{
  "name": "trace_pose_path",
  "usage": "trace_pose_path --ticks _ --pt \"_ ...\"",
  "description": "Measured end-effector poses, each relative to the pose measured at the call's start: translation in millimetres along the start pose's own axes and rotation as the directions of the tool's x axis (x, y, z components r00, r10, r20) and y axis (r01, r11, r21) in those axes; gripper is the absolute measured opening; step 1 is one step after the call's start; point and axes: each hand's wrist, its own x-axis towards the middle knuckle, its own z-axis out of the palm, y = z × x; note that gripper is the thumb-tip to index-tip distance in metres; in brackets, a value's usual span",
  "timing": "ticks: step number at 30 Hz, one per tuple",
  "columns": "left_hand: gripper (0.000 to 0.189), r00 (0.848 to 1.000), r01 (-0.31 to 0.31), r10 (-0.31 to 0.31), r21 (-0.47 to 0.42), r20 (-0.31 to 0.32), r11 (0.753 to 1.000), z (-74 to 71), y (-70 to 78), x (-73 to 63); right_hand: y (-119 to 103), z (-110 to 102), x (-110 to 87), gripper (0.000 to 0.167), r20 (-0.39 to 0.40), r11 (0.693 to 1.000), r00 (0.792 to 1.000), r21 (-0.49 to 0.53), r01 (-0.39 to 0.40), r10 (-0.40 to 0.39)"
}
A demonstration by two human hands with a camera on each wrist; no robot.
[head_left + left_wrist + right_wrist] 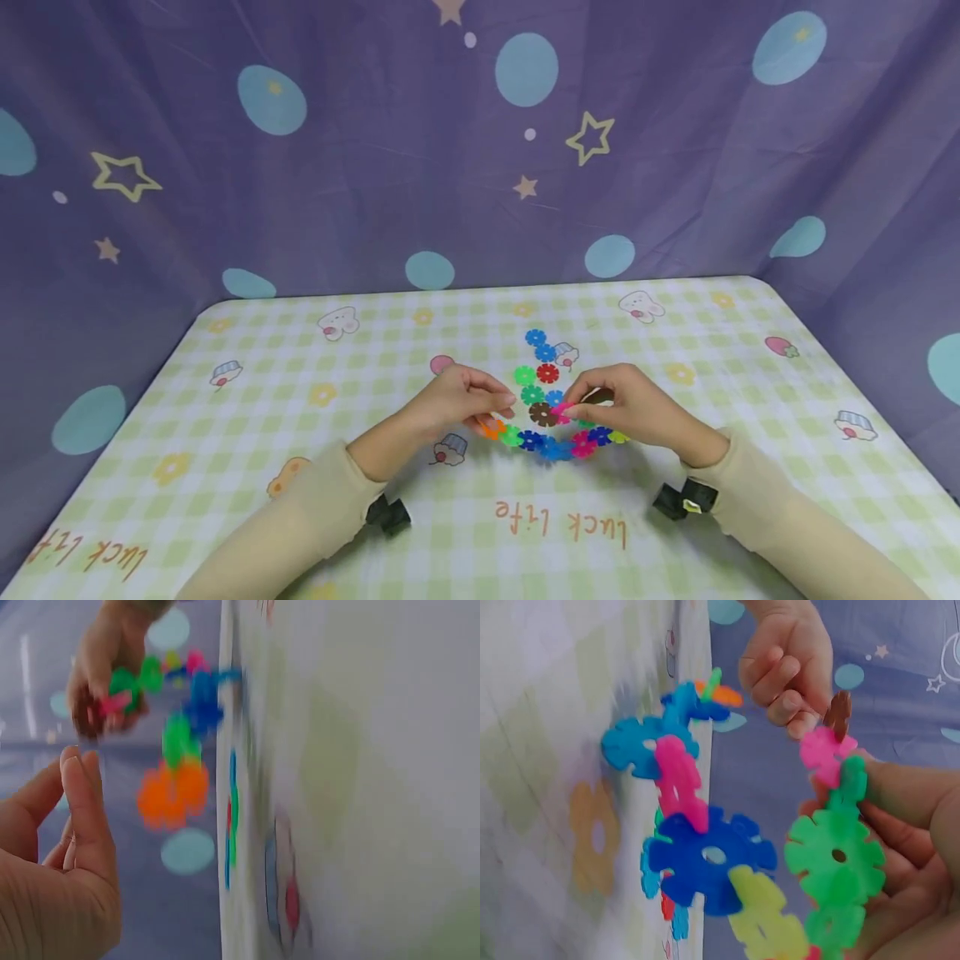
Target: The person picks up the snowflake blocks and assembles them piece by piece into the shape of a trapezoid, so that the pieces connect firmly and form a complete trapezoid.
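Note:
A chain of interlocking plastic snowflake discs (555,450) curves in the air above the table, in blue, pink, green, yellow and orange. My right hand (630,404) pinches it near one end, at a green disc (847,787) beside a pink disc (826,754). A brown disc (543,414) is joined to that pink one at the tip. Across from it, my left hand (467,400) has its fingers close together with nothing visible between them. In the left wrist view, the orange disc (172,795) at the chain's other end hangs apart from the left fingers.
Several loose discs lie on the checked tablecloth (247,417) beyond the chain, among them a red disc (547,373), a green disc (524,376) and a blue disc (536,337). A purple patterned curtain (375,183) stands behind the table.

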Motion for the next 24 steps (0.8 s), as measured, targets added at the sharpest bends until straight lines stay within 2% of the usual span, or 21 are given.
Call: trace_pose_path --ticks 4,6,10,14,17,20,24 --pt "0.028 0.999 -0.023 0.023 0.007 -0.047 1.0 -17.1 -3.1 17.2 2 -5 0.0 0.004 0.047 1.0 0.999 0.02 0.016 -0.017" --pt "0.029 0.998 -0.036 0.037 0.025 -0.049 0.999 -22.7 -6.0 27.0 3 -5 0.0 0.003 0.07 0.999 0.997 0.033 0.024 -0.026" --pt "0.032 0.998 -0.059 0.061 0.098 -0.018 0.993 -29.1 -10.3 46.5 4 -5 -0.1 0.006 0.1 0.997 0.994 0.064 0.031 -0.038" --pt "0.031 0.998 -0.07 0.067 0.128 0.021 0.989 -32.7 -12.9 64.2 6 -4 0.6 0.008 0.117 0.993 0.991 0.109 0.047 -0.06" --pt "0.031 0.995 -0.081 0.069 0.171 0.075 0.982 -34.3 -15.9 76.8 7 -3 2.1 0.006 0.123 0.988 0.99 0.146 0.056 -0.074" --pt "0.032 0.989 -0.103 0.075 0.234 0.124 0.967 -35.3 -18.9 88.7 9 -2 3.8 0.005 0.121 0.987 0.991 0.154 0.045 -0.064" --pt "0.035 0.978 -0.167 0.109 0.359 0.175 0.918 -34.3 -18.1 98.4 9 0 5.9 0.022 0.117 0.996 0.993 0.086 0.014 -0.025"
